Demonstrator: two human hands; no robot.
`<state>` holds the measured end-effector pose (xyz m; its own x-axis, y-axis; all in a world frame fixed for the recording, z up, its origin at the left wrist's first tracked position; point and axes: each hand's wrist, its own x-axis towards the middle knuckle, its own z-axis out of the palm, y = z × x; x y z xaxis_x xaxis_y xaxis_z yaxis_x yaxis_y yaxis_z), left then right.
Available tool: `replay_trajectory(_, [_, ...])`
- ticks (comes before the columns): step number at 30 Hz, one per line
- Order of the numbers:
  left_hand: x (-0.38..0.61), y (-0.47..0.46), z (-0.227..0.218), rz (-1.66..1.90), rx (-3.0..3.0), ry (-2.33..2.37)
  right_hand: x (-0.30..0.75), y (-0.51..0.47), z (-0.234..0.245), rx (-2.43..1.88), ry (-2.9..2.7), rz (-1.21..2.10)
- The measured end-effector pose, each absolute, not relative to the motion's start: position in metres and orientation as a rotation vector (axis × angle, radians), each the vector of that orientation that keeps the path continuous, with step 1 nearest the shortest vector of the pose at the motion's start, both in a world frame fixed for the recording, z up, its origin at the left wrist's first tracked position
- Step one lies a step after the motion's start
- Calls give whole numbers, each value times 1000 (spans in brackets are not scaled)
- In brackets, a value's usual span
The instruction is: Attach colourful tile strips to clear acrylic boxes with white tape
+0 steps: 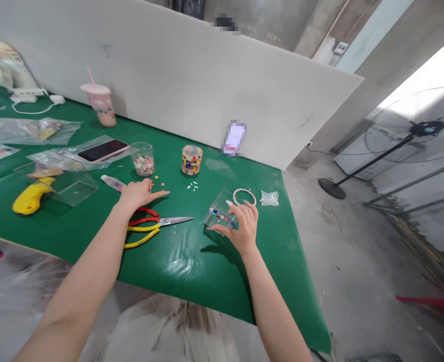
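My right hand grips a clear plastic box tilted above the table; a row of small coloured mosaic tiles runs along its side. My left hand is low over the green tabletop, its index finger stretched out and apart from the other fingers. A few loose tiles lie close by it. Beneath that hand are scissors with red and yellow handles, and a whitish tube partly hidden. Beyond stand a clear cup of tiles and a tile-covered round jar.
White chips lie mid-table. Near the right edge are a roll of tape and a small clear packet. A yellow tool, clear bent plastic, a phone and a pink tumbler occupy the left. A white partition borders the back.
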<state>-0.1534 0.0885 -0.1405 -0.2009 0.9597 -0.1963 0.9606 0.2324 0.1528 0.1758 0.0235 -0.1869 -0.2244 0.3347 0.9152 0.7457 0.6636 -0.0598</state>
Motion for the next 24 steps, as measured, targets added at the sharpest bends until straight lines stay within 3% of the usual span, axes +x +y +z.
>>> replay_trajectory(12, [-136,90,-150,-88,1935,2291,175,20,-189,-766,-1801,-380])
replay_trajectory(24, [-124,98,-161,158,1901,2325,175,17,-200,-764,-1748,-266])
